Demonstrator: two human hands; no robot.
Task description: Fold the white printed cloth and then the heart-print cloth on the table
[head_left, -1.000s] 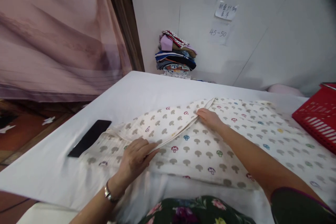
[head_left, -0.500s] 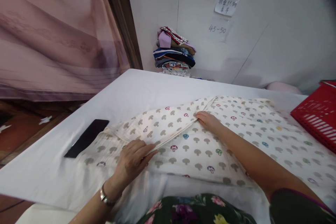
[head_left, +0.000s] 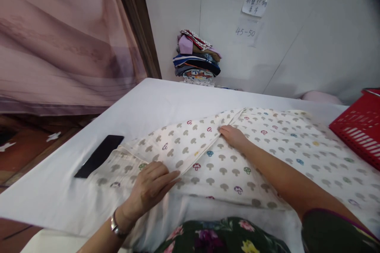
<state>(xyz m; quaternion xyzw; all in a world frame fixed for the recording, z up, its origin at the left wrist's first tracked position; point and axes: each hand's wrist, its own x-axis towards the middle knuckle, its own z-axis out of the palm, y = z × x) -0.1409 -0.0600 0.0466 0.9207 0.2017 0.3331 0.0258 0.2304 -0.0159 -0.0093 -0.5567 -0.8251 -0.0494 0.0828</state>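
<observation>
A cream cloth printed with grey and coloured mushrooms lies spread over the white table, its left part folded over along a slanting edge. My left hand, a watch on its wrist, pinches that folded edge near the lower end between thumb and fingers. Farther up the same edge, my right hand grips the cloth with its fingertips; some of its fingers are hidden from view. The cloth's left end overlaps a flat black object, and its right part stretches toward the basket.
A red plastic basket stands at the table's right. Beyond the far edge rises a stack of folded fabrics against the wall. Handwritten paper signs hang above. A pink curtain is at left. The white tabletop extends behind the cloth.
My right hand has shifted slightly left along the folded edge. My left hand still pinches the lower end, moved a little downward, and a bit more of the print shows near it.
</observation>
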